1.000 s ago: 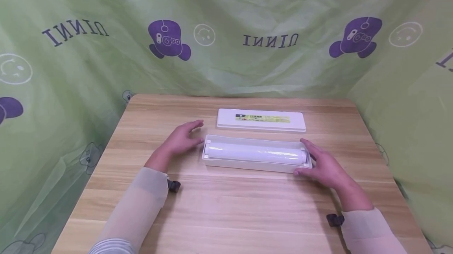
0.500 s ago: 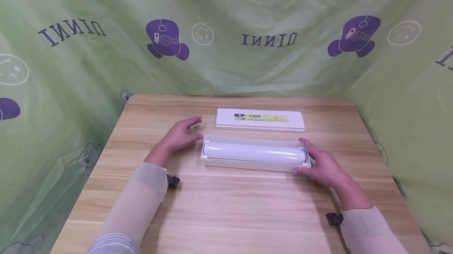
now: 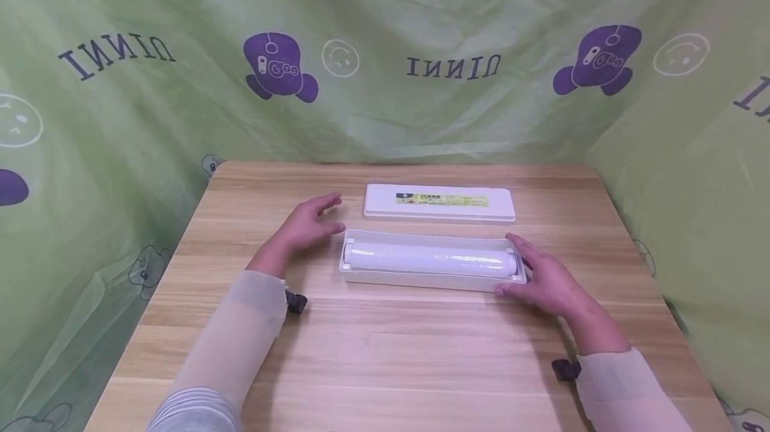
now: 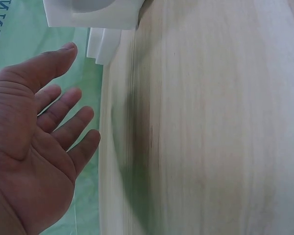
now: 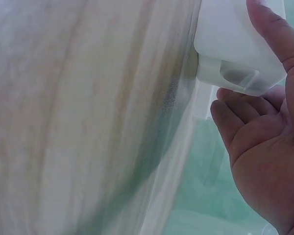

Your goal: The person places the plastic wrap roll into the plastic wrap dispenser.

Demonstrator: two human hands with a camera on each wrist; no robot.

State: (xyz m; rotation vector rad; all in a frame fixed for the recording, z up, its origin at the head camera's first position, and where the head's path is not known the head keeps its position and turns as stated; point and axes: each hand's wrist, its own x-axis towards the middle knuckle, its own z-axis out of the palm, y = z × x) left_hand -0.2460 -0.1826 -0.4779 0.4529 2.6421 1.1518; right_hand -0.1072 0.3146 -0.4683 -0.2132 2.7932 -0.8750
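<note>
An open white cling film box [image 3: 415, 279] lies lengthwise across the middle of the table in the head view. Inside it rests a shiny roll of cling film [image 3: 430, 258]. My right hand [image 3: 550, 285] grips the box's right end, thumb on the near side and fingers on the far side; the right wrist view shows that box end [image 5: 240, 39] between them. Beside the left end, my left hand [image 3: 303, 226] is spread with nothing in it, its thumb close to the box's far left corner. Behind the box lies its white lid [image 3: 439, 212], label up.
The wood-grained table [image 3: 385, 365] ends at a back edge in front of a green printed curtain [image 3: 385, 118]. More curtain hangs along the left and right sides. Both wrists wear a small black camera mount [image 3: 295, 303].
My left hand has shifted slightly toward the back of the table, its thumb rising to the box's far left corner. My right hand keeps its place on the box. The head view has drifted slightly.
</note>
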